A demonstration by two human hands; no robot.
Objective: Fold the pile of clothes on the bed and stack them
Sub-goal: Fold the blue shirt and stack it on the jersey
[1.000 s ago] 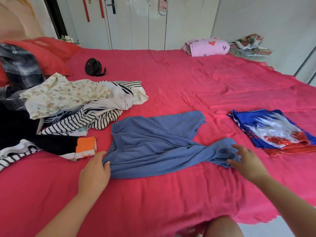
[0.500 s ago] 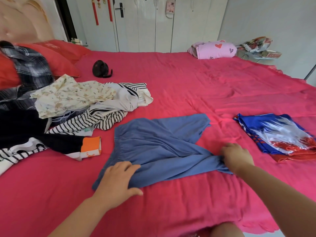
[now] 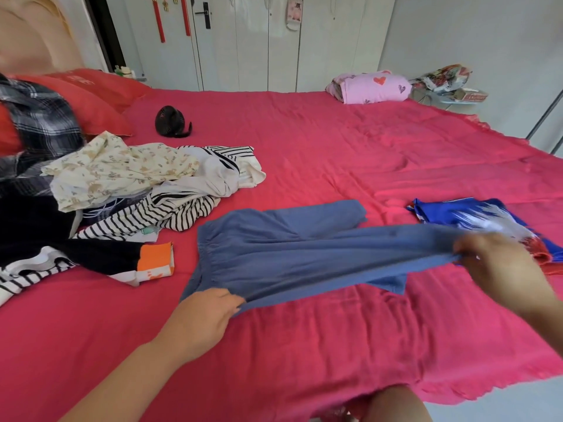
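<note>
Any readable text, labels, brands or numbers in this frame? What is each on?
Nothing can be read.
Garment tag: print too small.
Box at far right: red print, blurred.
Hanging card: picture or print, blurred.

Small round black fan (image 3: 170, 124) lies just right of two red pillows (image 3: 91, 99). Pink rolled blanket with heart print (image 3: 370, 86) sits far right, near a printed plastic bag (image 3: 444, 79). White wardrobe doors (image 3: 274, 56) stand behind. Red tassel ornaments (image 3: 160, 19) hang upper left.
</note>
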